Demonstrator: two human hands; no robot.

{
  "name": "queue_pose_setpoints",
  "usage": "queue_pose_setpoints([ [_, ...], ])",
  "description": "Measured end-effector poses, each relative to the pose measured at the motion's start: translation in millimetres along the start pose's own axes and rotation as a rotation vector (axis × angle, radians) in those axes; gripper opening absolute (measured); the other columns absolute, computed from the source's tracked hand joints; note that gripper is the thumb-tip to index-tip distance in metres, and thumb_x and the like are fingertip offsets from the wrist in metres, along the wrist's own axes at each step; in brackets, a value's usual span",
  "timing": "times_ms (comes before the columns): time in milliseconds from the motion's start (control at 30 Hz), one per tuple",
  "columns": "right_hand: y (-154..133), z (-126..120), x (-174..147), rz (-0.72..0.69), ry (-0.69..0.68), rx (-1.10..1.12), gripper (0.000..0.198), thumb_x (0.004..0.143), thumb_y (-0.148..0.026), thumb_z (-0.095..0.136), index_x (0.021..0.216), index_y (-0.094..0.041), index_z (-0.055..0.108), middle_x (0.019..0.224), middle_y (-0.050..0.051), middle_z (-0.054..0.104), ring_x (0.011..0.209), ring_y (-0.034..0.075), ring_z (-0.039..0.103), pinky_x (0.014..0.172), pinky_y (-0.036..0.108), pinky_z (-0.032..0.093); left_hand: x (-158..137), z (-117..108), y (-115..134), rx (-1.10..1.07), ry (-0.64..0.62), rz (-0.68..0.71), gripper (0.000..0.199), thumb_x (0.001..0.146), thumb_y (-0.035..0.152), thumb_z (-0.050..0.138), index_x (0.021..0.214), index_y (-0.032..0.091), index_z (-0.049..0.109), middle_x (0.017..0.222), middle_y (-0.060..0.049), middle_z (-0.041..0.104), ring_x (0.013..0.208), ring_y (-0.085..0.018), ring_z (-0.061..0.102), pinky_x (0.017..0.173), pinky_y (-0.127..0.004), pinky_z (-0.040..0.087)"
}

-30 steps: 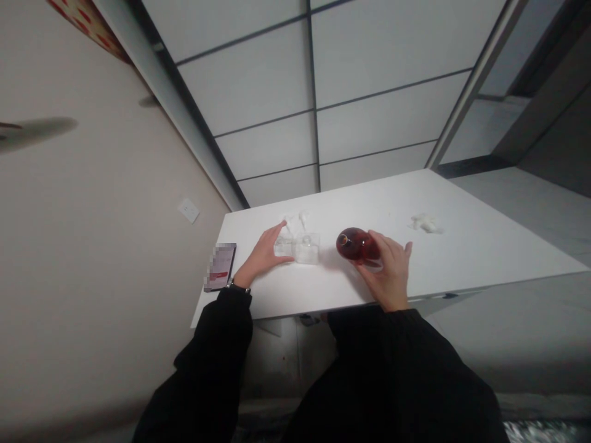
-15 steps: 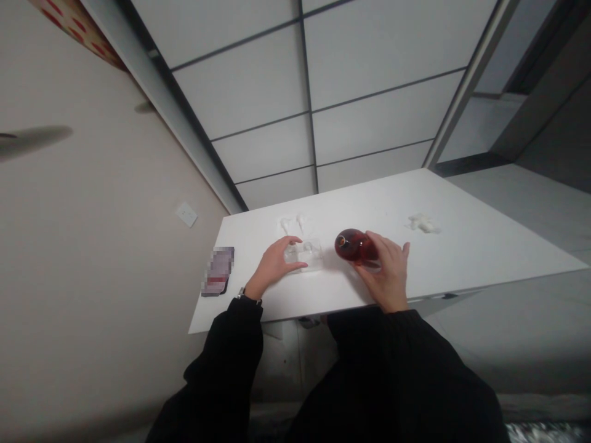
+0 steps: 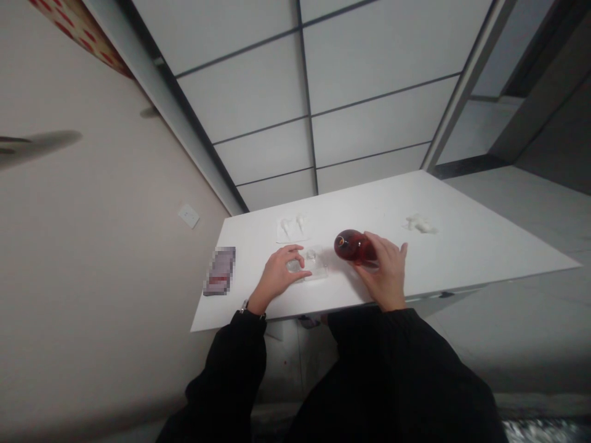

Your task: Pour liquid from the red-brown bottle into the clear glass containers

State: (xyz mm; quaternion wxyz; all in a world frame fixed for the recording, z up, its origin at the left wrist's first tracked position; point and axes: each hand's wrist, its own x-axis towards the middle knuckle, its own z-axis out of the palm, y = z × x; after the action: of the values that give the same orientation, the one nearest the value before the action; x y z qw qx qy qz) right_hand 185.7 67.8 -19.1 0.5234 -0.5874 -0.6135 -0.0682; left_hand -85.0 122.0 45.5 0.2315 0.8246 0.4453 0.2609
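My left hand (image 3: 284, 271) is curled around the left end of a clear, see-through container (image 3: 317, 266) on the white table, thumb and fingers on either side of it. Its exact kind is hard to make out. To the right, my right hand (image 3: 385, 264) wraps around a dark red, rounded, glossy bottle (image 3: 353, 246), whose small round mouth points up toward me. Behind my left hand lie two white pieces with rounded heads and thin stems (image 3: 292, 226), on a clear flat sheet or tray (image 3: 292, 240).
A crumpled white tissue-like piece (image 3: 420, 224) lies on the table (image 3: 480, 240) at the right. A blurred-out purplish item (image 3: 220, 271) rests near the left edge. A wall with a socket (image 3: 189, 216) stands at left, and a panelled white front (image 3: 268, 154) rises behind the table.
My left hand and the clear container have shifted slightly toward me and to the right, showing more of the clear sheet behind. My right hand stays on the red bottle.
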Motion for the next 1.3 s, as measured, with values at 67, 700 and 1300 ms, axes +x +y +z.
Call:
queue_pose_setpoints([
  [67, -0.2, -0.2, 0.2, 0.003, -0.007, -0.003, 0.058, 0.092, -0.038, 0.068, 0.148, -0.027, 0.055, 0.14, 0.014, 0.069, 0.124, 0.034, 0.063, 0.124, 0.077, 0.019, 1.2, -0.5, 0.7, 0.012, -0.016, 0.0, 0.025, 0.079, 0.027, 0.09, 0.078, 0.022, 0.066, 0.136, -0.008, 0.071, 0.129, -0.031, 0.065, 0.115, -0.052, 0.047],
  [700, 6.5, 4.6, 24.5, -0.035, 0.017, -0.034, 0.061, 0.091, -0.041, 0.072, 0.147, -0.027, 0.054, 0.14, 0.015, 0.068, 0.128, 0.034, 0.063, 0.125, 0.074, 0.024, 51.2, -8.7, -63.2, -0.295, 0.449, -0.147, 0.019, 0.101, 0.042, 0.053, 0.1, 0.023, 0.051, 0.104, -0.009, 0.069, 0.106, -0.022, 0.069, 0.105, -0.04, 0.051],
  [1300, -12.1, 26.9, 34.9, -0.13, 0.001, -0.043, 0.063, 0.091, -0.031, 0.067, 0.152, -0.031, 0.049, 0.143, 0.012, 0.066, 0.131, 0.034, 0.062, 0.127, 0.074, 0.02, 49.0, 0.6, -66.2, -0.193, 0.529, -0.125, 0.039, 0.098, 0.039, 0.057, 0.064, 0.023, 0.046, 0.066, 0.0, 0.05, 0.075, -0.018, 0.052, 0.074, -0.03, 0.044],
])
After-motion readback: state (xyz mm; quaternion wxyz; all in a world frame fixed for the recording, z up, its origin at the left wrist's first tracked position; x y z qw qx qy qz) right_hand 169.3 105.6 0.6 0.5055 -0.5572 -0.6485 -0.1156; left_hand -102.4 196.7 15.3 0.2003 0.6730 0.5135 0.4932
